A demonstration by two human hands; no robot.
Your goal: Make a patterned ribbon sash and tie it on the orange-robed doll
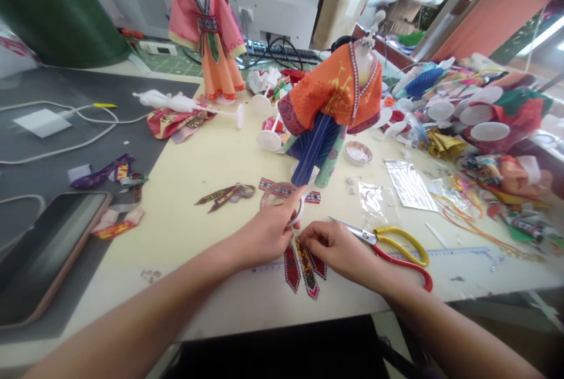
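My left hand (275,226) is closed on a roll of clear tape (301,210), its index finger stretched along the top. Right beside it, the fingers of my right hand (332,247) are pinched at the upper ends of three pointed ribbon strips. One strip is red with a beaded edge (291,270), the middle one is yellow and black (307,267), and another red one (319,267) lies partly under my right hand. Behind the tape roll lies a patterned band (313,197). Scissors (374,238) with yellow and red handles rest just right of my right hand.
A doll form in an orange robe (335,97) stands behind my hands, another in pink (211,38) farther back. A phone (48,250) lies left. Small ribbons (227,195), a ruler (462,251), a small bowl (358,153), plastic packets (409,185) and heaped doll parts (489,108) surround the work spot.
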